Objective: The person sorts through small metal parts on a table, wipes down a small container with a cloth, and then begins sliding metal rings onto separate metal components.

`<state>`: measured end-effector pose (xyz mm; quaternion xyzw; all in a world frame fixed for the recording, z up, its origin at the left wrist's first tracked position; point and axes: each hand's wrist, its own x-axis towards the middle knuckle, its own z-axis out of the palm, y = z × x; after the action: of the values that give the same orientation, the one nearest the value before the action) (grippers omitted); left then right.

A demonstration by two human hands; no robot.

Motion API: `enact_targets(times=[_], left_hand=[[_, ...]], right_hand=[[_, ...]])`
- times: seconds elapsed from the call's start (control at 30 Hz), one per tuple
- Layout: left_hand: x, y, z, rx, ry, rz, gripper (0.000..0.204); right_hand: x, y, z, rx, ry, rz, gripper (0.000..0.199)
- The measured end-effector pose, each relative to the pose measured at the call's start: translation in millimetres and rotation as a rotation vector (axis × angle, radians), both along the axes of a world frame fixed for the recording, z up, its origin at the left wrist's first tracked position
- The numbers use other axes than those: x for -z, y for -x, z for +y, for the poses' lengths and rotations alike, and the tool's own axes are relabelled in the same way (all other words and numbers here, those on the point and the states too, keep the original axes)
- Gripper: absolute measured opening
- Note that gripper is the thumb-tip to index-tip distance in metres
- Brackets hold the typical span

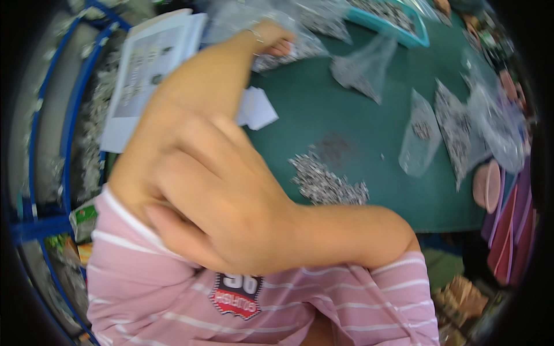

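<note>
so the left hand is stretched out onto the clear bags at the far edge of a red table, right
Not quite: the table is green, not red. The head view shows the left hand stretched out onto the clear bags at its far edge.

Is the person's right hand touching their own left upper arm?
Touching: the head view shows the right hand laid flat against the left upper arm, fingers wrapped over it.

Lots of green and pink here

Table (358,115) is dark green, shirt (173,288) is pink with thin white stripes, tray (398,32) is teal, rack (69,115) is blue, and the little parts (326,181) are silvery grey.
</note>
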<state>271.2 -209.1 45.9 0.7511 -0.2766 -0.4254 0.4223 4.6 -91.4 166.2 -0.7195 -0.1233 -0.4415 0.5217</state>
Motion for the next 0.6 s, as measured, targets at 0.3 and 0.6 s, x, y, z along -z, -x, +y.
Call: enact_targets(times=[0.3, 0.6], left_hand=[[33, -29, -11, -0.058, 0.015, -0.101, 0.023], [-11, 88, 50, 0.195, 0.294, -0.607, 0.025]], right_hand=[[12, 32, 22, 0.010, 0.185, -0.049, 0.035], [102, 195, -100, 0.528, -0.153, 0.788, 0.034]])
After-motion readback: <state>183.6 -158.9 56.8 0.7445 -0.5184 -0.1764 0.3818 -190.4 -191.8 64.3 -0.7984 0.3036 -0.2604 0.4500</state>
